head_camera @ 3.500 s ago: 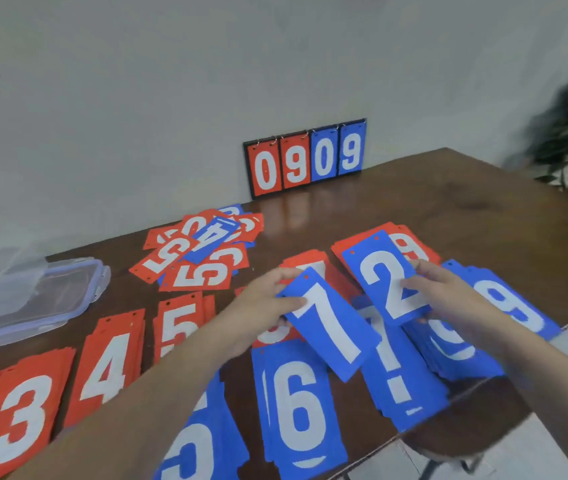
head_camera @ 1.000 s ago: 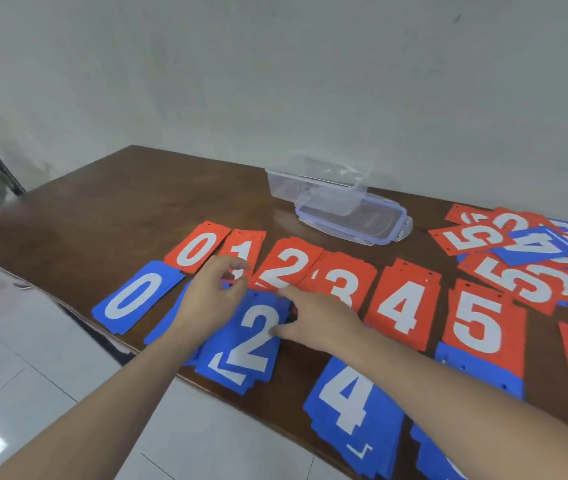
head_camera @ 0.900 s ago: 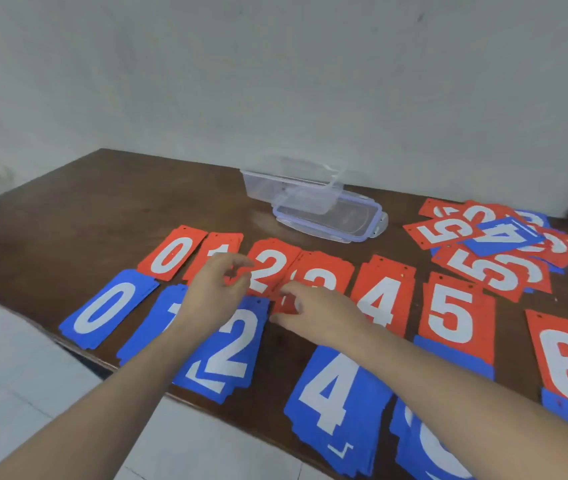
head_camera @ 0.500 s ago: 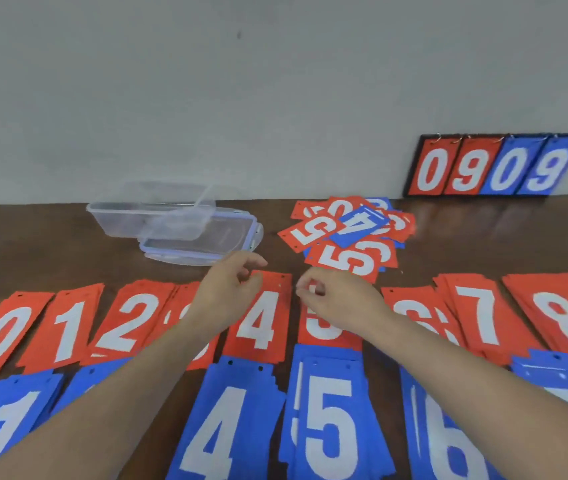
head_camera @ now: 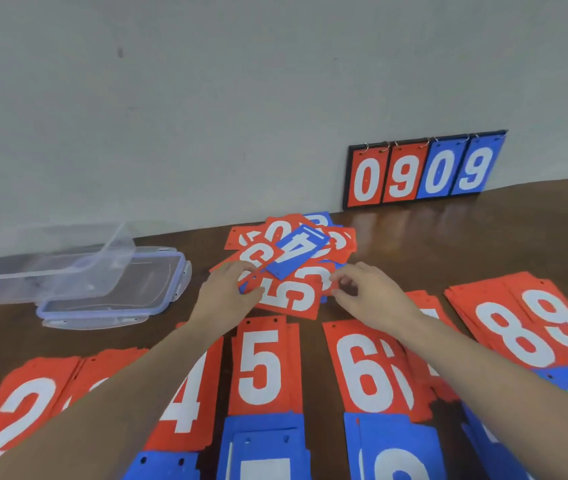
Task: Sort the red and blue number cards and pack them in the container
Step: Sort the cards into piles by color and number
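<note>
A loose pile of red and blue number cards [head_camera: 336, 242] lies mid-table, with a blue 4 card [head_camera: 298, 252] on top and a red 5 card [head_camera: 293, 297] at its front. My left hand [head_camera: 229, 294] grips the pile's left edge, thumb on the red 5 card. My right hand [head_camera: 371, 294] is at the pile's right edge with fingers curled; whether it pinches a card is unclear. Sorted red stacks run in a row nearer me: 2 [head_camera: 23, 410], 4 [head_camera: 185, 396], 5 [head_camera: 262, 368], 6 [head_camera: 362, 372], 8 and 9 [head_camera: 525, 327]. Blue stacks [head_camera: 262, 445] lie in front of them.
The clear plastic container [head_camera: 33, 275] stands at the left, resting partly on its blue-rimmed lid [head_camera: 158, 285]. A flip scoreboard [head_camera: 424, 171] reading 0909 leans against the wall at the back right. Bare brown tabletop [head_camera: 466, 244] lies right of the pile.
Both hands left the blue 2 stack at the left end, passed over the red row, and reached forward to the loose pile. My view swung right with them.
</note>
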Action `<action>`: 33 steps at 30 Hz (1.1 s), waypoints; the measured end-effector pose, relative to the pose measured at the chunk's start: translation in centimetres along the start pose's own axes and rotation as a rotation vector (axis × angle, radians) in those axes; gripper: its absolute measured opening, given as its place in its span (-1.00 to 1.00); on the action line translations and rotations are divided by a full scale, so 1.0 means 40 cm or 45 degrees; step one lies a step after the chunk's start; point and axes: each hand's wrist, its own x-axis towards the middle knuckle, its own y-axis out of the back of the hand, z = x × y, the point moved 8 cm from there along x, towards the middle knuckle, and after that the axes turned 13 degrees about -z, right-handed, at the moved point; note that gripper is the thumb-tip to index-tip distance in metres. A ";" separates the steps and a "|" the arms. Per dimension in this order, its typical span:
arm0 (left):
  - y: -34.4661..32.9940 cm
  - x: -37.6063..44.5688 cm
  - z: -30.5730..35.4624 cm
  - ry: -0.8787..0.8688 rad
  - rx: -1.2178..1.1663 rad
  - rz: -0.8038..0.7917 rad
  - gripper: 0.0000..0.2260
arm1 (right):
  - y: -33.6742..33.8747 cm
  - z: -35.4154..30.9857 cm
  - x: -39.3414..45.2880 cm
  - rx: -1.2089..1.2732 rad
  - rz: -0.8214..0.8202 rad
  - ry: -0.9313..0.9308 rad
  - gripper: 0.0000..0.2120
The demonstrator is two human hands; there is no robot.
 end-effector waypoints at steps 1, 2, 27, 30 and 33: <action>-0.009 0.017 0.003 -0.021 0.023 -0.021 -0.63 | 0.006 0.009 0.016 0.016 0.013 0.006 -0.73; -0.016 0.033 0.011 -0.055 0.043 -0.035 -0.61 | 0.011 0.016 0.034 0.029 0.020 0.009 -0.71; 0.041 0.154 -0.060 0.003 0.448 -0.007 -0.50 | -0.027 -0.046 0.348 -0.682 -0.292 0.192 -0.24; 0.048 0.131 -0.059 0.003 0.418 0.006 -0.52 | -0.026 -0.048 0.335 -0.762 -0.261 0.139 -0.25; 0.053 0.107 -0.072 0.035 0.332 0.020 -0.49 | -0.008 -0.029 0.300 -0.772 -0.217 0.045 -0.11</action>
